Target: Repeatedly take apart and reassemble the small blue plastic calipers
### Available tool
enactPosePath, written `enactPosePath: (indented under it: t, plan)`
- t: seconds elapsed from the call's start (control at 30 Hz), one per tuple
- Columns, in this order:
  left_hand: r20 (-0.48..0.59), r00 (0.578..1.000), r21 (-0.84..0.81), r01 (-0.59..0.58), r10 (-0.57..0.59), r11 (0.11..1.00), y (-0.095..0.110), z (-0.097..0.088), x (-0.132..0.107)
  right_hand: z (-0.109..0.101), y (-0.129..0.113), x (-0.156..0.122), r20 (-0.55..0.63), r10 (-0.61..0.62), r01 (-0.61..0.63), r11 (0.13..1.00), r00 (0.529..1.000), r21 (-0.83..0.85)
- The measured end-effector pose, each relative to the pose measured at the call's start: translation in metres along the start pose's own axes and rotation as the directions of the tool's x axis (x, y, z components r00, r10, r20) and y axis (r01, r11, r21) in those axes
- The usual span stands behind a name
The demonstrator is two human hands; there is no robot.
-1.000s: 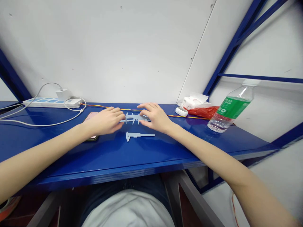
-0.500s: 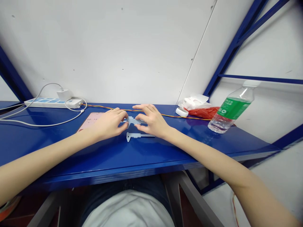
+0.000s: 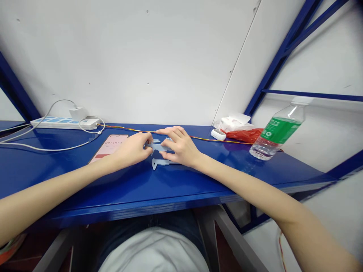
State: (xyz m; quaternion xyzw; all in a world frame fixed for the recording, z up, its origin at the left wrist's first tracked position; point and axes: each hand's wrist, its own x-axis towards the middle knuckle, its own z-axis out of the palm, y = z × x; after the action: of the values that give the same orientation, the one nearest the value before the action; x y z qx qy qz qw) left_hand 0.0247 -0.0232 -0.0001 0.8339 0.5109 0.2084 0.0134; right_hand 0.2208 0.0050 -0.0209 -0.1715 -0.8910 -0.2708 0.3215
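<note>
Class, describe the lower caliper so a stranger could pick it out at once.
On the blue metal shelf, find the left hand and right hand. Just below them lies a pale blue plastic caliper. Unlike the similar piece between the hands, nothing holds it.

Left hand (image 3: 132,149) and right hand (image 3: 181,146) pinch a caliper (image 3: 157,147).
</note>
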Motion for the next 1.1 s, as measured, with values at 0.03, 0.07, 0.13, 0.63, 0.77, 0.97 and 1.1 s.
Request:
enactPosePath:
  t: [0.03, 0.07, 0.13, 0.63, 0.77, 0.97, 1.1]
  plan:
    - [-0.008, 1.0, -0.009, -0.007, 0.007, 1.0, -0.003, 0.0, 0.0, 0.0, 0.001, 0.0, 0.001, 0.006, -0.006, 1.0, 1.0, -0.001]
    - [-0.018, 1.0, -0.013, -0.011, 0.011, 1.0, -0.007, 0.001, 0.001, -0.001, 0.002, 0.0, 0.004, 0.019, -0.019, 1.0, 1.0, 0.0]
    - [-0.044, 0.999, 0.007, 0.002, -0.002, 1.0, -0.018, 0.001, 0.002, -0.002, 0.006, -0.002, 0.019, 0.066, -0.066, 0.998, 0.998, 0.006]
    - [0.121, 0.934, 0.177, -0.352, 0.335, 0.919, -0.021, 0.008, 0.0, -0.004, 0.02, -0.007, 0.159, 0.216, -0.233, 0.968, 0.964, 0.096]
    - [0.246, 0.911, 0.186, -0.379, 0.33, 0.906, -0.029, 0.016, 0.001, -0.004, 0.028, -0.01, 0.255, 0.285, -0.32, 0.941, 0.924, 0.111]
    - [0.263, 0.895, 0.208, -0.416, 0.359, 0.885, -0.037, 0.017, 0.002, -0.008, 0.028, -0.012, 0.359, 0.31, -0.376, 0.917, 0.88, 0.129]
    - [0.278, 0.88, 0.246, -0.454, 0.386, 0.857, -0.048, 0.007, 0.005, -0.011, 0.025, -0.01, 0.412, 0.298, -0.387, 0.91, 0.861, 0.152]
